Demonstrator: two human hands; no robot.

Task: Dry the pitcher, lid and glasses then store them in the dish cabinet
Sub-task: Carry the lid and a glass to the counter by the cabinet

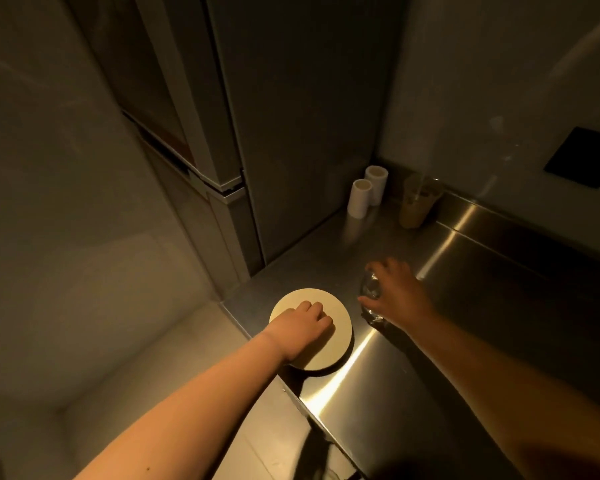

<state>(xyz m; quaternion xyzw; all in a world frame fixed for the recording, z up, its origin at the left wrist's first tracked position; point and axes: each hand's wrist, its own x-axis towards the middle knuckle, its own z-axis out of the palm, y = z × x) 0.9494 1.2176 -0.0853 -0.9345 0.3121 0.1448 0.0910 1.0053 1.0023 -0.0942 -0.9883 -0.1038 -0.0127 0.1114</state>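
- One tall fridge point(222, 133) stands at the far left, its side flush against the end of the steel worktop point(465, 341).
- One round cream lid point(329, 348) lies flat near the worktop's left front corner, its broad face up; being a disc, it shows no long axis.
- One left hand point(302, 327) rests on top of that lid, fingers curled together into a loose fist, pressing down rather than gripping the rim.
- Two white rolls point(368, 194) stand upright side by side in the back corner, touching the fridge side.
- One clear glass point(371, 296) sits just right of the lid; blur hides whether it stands upright or tilts.
- One right hand point(395, 292) covers the glass from the right, fingers spread around it; whether they clamp it I cannot tell.
- One cloudy plastic cup point(414, 209) stands upright at the back.
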